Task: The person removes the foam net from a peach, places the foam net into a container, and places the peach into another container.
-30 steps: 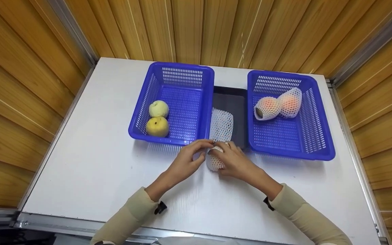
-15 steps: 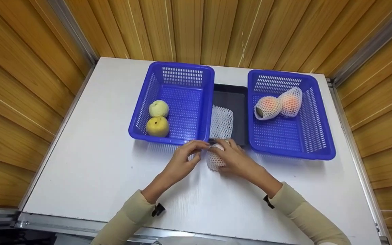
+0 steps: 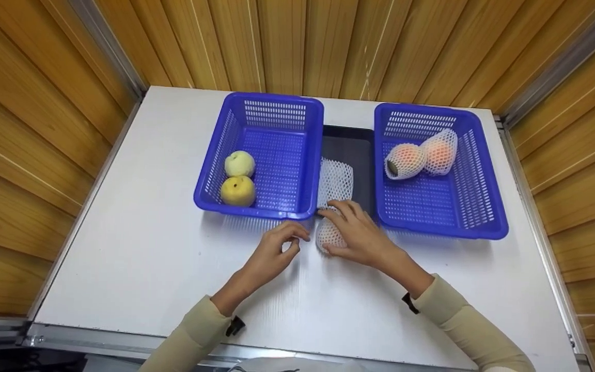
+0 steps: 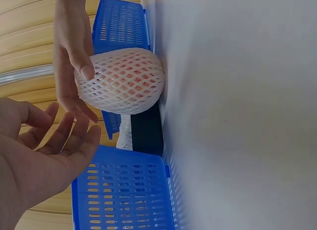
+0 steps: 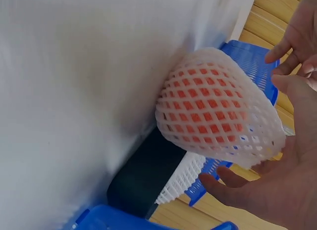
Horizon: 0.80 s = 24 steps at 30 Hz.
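Note:
A reddish round fruit in a white foam net (image 3: 330,235) stands on the table by the black tray's front edge. In the right wrist view the foam net (image 5: 218,106) reaches past the fruit toward the palm. My right hand (image 3: 360,235) is spread around its upper part, thumb on the near side and fingers beyond; firm contact cannot be told. To its left, my left hand (image 3: 272,250) hovers apart from the fruit, fingers loosely bent with nothing in them. The left wrist view shows my left hand (image 4: 49,151) below the netted fruit (image 4: 126,81).
The left blue basket (image 3: 256,213) holds a pale green fruit (image 3: 239,164) and a yellow one (image 3: 238,191). Two netted fruits (image 3: 406,161) lie in the right blue basket (image 3: 442,231). Between them, the black tray (image 3: 362,155) bears white foam nets (image 3: 336,181).
My left hand has drawn away from the netted fruit, leftward and toward me. My right hand has spread wider around the fruit, its fingers shifting slightly up and away.

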Motion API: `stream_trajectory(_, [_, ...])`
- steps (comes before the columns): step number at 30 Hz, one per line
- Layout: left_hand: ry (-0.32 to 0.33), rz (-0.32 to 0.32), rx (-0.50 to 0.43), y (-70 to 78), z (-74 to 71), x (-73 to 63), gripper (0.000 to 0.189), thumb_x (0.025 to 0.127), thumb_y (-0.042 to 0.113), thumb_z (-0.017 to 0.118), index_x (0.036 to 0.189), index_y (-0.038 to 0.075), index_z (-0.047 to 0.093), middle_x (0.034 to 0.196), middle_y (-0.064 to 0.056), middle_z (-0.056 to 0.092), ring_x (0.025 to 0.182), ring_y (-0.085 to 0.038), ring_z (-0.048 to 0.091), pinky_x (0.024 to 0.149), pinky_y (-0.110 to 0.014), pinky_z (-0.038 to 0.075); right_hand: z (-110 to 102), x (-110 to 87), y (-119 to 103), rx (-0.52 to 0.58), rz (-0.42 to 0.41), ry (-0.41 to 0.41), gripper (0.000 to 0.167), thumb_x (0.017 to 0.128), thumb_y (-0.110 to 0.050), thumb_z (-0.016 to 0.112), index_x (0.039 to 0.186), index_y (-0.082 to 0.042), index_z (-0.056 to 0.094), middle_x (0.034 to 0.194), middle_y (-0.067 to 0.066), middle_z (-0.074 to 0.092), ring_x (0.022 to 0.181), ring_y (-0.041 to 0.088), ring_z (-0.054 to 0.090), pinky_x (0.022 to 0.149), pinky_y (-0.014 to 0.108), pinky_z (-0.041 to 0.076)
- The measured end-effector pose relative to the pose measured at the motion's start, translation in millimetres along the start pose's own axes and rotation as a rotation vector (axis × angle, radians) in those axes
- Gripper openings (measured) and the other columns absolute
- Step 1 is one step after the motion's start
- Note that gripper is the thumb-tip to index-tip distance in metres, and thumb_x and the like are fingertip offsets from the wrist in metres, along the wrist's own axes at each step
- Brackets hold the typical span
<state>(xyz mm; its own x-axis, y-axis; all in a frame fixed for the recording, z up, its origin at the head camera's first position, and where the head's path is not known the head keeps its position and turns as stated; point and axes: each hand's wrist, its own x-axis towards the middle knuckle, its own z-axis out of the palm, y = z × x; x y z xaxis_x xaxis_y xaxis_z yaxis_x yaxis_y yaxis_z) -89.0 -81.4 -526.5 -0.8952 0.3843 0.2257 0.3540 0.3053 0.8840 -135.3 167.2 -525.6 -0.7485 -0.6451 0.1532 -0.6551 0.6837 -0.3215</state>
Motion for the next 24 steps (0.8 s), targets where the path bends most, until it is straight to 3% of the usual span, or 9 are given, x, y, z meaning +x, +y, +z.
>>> stream_trajectory(5, [-0.002, 0.024, 0.005, -4.1, 1.9, -0.4, 0.025, 0.094, -0.010, 0.053, 0.102, 0.005, 0.070, 0.107, -0.005, 0.068, 0.105, -0.019, 0.065, 0.093, -0.032, 0.058, 13.7, 1.5, 0.0, -0.064, -0.058, -0.053, 0.066, 0.089, -0.044, 0.073, 0.143, -0.013, 0.053, 0.150, 0.015, 0.045, 0.139, 0.042, 0.038, 0.112, 0.061, 0.039])
stream_trajectory(10, [-0.006, 0.013, 0.008, -6.4, 1.5, -0.8, 0.024, 0.094, -0.010, 0.053, 0.102, 0.006, 0.070, 0.107, -0.004, 0.067, 0.108, -0.018, 0.065, 0.093, -0.031, 0.058, 25.7, 2.3, -4.2, -0.196, -0.185, -0.053, 0.064, 0.082, -0.038, 0.079, 0.138, -0.016, 0.058, 0.147, 0.014, 0.049, 0.140, 0.041, 0.038, 0.116, 0.059, 0.034])
stream_trajectory(14, [-0.010, 0.015, 0.014, -6.9, 1.5, -0.6, 0.024, 0.095, -0.010, 0.052, 0.102, 0.006, 0.070, 0.107, -0.004, 0.067, 0.109, -0.017, 0.064, 0.092, -0.030, 0.058, 29.9, 2.1, -6.0, -0.256, -0.210, -0.046, 0.065, 0.078, -0.034, 0.085, 0.135, -0.020, 0.059, 0.145, 0.012, 0.050, 0.138, 0.039, 0.039, 0.111, 0.061, 0.036])
stream_trajectory(19, [0.000, 0.027, 0.011, -5.6, 0.3, 0.3, 0.025, 0.094, -0.011, 0.053, 0.101, 0.006, 0.070, 0.105, -0.005, 0.067, 0.106, -0.020, 0.064, 0.091, -0.034, 0.058, 32.7, 1.3, -1.3, -0.200, -0.265, 0.014, 0.055, 0.075, -0.024, 0.088, 0.125, -0.018, 0.065, 0.140, 0.010, 0.055, 0.131, 0.035, 0.045, 0.109, 0.055, 0.039])
stream_trajectory(24, [-0.001, 0.037, 0.021, -4.1, -2.9, 2.1, 0.025, 0.094, -0.010, 0.053, 0.102, 0.007, 0.070, 0.105, -0.004, 0.067, 0.105, -0.019, 0.064, 0.090, -0.035, 0.058, 29.9, 0.1, 1.7, -0.043, -0.320, 0.082, 0.049, 0.073, -0.020, 0.090, 0.116, -0.015, 0.068, 0.135, 0.011, 0.059, 0.128, 0.038, 0.048, 0.110, 0.056, 0.039])
